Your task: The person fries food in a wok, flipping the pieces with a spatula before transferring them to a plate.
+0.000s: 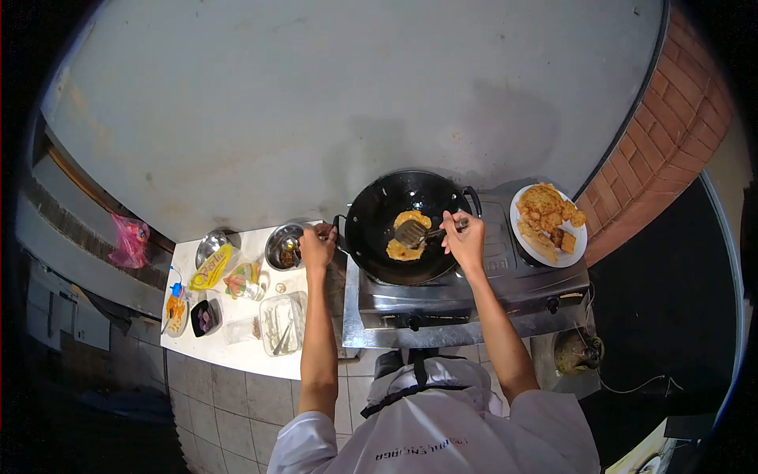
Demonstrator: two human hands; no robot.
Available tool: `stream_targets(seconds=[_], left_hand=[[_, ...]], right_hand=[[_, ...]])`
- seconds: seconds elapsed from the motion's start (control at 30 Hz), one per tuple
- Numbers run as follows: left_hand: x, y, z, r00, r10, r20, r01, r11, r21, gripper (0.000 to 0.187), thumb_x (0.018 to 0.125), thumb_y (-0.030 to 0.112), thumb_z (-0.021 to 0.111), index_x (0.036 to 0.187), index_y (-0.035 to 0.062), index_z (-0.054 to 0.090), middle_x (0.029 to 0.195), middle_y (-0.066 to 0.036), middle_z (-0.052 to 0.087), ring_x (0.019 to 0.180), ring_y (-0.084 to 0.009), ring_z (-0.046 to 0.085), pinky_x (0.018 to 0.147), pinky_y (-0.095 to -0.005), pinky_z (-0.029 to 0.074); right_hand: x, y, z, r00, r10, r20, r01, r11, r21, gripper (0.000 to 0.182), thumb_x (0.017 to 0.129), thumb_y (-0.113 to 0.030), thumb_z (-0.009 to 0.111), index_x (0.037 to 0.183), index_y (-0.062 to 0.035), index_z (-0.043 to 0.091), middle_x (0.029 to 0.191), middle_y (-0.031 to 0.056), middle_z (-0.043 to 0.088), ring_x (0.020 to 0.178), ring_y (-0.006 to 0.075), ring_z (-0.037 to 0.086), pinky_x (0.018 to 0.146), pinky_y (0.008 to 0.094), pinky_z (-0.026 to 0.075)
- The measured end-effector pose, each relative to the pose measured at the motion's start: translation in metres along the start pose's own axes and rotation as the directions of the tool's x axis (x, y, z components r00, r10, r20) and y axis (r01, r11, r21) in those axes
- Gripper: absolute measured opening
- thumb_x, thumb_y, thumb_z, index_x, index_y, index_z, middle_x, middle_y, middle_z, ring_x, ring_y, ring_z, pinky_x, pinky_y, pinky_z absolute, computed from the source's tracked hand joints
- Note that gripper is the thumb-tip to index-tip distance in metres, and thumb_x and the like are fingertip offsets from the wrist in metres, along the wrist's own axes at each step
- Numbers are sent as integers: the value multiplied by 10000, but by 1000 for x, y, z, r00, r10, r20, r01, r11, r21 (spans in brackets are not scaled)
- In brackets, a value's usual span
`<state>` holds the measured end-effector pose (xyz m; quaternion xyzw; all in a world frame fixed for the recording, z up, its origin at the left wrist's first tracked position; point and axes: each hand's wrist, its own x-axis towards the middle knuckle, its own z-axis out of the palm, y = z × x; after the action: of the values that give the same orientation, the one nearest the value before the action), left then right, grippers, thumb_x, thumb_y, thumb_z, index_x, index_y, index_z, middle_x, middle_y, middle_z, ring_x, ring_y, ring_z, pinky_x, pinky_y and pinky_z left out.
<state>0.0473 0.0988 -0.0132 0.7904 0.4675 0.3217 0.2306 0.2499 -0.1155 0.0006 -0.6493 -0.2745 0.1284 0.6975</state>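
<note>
I count one black wok (374,254), with two fried pieces (405,250) and one spatula (410,233) in it. I have two plates (582,243), one right, one left. To my left are two metal bowls (272,246), one black bowl (197,323), one yellow bag (212,270) and one pink bag (129,240). Near me are two stove knobs (413,323).

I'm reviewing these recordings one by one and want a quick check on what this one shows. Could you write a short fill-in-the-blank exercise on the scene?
The hand holding the spatula is the person's ____ one.
The left hand is at one ____ of the black wok.
The plate of fried food is coloured ____.
The plastic bag hanging at the far left is coloured ____.

Missing words: right; handle; white; pink.
</note>
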Motion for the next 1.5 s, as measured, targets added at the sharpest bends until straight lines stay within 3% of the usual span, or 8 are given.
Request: stream_targets(seconds=[0.23, 0.33, 0.4, 0.53, 0.83, 1.23, 1.43, 1.5], left_hand=[[2, -5, 0, 1000, 16, 13, -16, 1000, -3, 196, 735, 213, 710, 842, 49, 707, 799, -131, 682, 775, -283, 665, 709, -361, 507], [3, -4, 0, 1000, 5, 21, -5, 1000, -12, 200, 736, 214, 710, 842, 44, 706, 798, -138, 680, 777, -289, 664, 709, -360, 507], [3, -3, 0, 999, -9, 31, 9, 1000, -11, 203, 736, 215, 711, 841, 41, 705, 799, -141, 679, 776, -292, 664, 710, -359, 507], [3, -7, 3, 1000, 8, 9, -8, 1000, -17, 212, 736, 218, 716, 843, 36, 705, 810, -153, 677, 777, -300, 663, 720, -361, 507], [6, -16, 8, 1000, 14, 7, -14, 1000, -9, 232, 730, 241, 725, 837, 36, 705, 805, -149, 677, 794, -314, 656, 732, -381, 504], [3, -11, 7, 1000, 10, -14, -9, 999, 42, 208, 740, 256, 711, 816, 62, 710, 793, -145, 673, 776, -317, 652, 709, -386, 502], [2, -8, 6, 1000, -17, -14, 18, 998, 55, 201, 748, 252, 701, 820, 65, 709, 768, -136, 671, 756, -310, 652, 696, -385, 501], [2, -7, 6, 1000, -15, 3, 15, 998, 60, 202, 754, 254, 694, 820, 64, 708, 768, -136, 670, 757, -308, 652, 695, -386, 500]], right_hand=[[11, 5, 4, 1000, -13, -27, 12, 999, -51, 320, 871, -133, 591, 602, 18, 507, 460, 52, 499, 372, 100, 510, 359, 264, 372], [17, 22, 6, 993, -117, -23, 109, 973, -205, 323, 845, -101, 607, 579, 25, 475, 448, 82, 459, 372, 103, 433, 397, 288, 332], [20, 27, 10, 949, -306, -74, 275, 921, -275, 308, 808, -67, 614, 568, 44, 454, 454, 116, 412, 416, 109, 340, 427, 305, 297], [20, 20, 13, 967, -239, -84, 204, 931, -304, 291, 779, -46, 617, 566, 55, 445, 464, 135, 378, 458, 116, 290, 430, 315, 291], [19, 31, 11, 942, -323, -95, 288, 919, -269, 290, 772, -31, 609, 565, 59, 427, 462, 146, 329, 460, 107, 267, 426, 337, 273], [13, 32, 9, 984, -177, 1, 173, 963, -206, 290, 816, -113, 635, 597, 38, 519, 448, 122, 422, 403, 130, 326, 426, 336, 293], [5, 21, 10, 998, -68, 11, 69, 966, -247, 286, 862, -156, 594, 654, 40, 596, 473, 107, 536, 392, 146, 519, 420, 310, 378], [0, 16, 12, 1000, 3, 17, 0, 983, -186, 297, 897, -202, 571, 730, 32, 648, 475, 58, 555, 411, 106, 558, 376, 235, 423]])
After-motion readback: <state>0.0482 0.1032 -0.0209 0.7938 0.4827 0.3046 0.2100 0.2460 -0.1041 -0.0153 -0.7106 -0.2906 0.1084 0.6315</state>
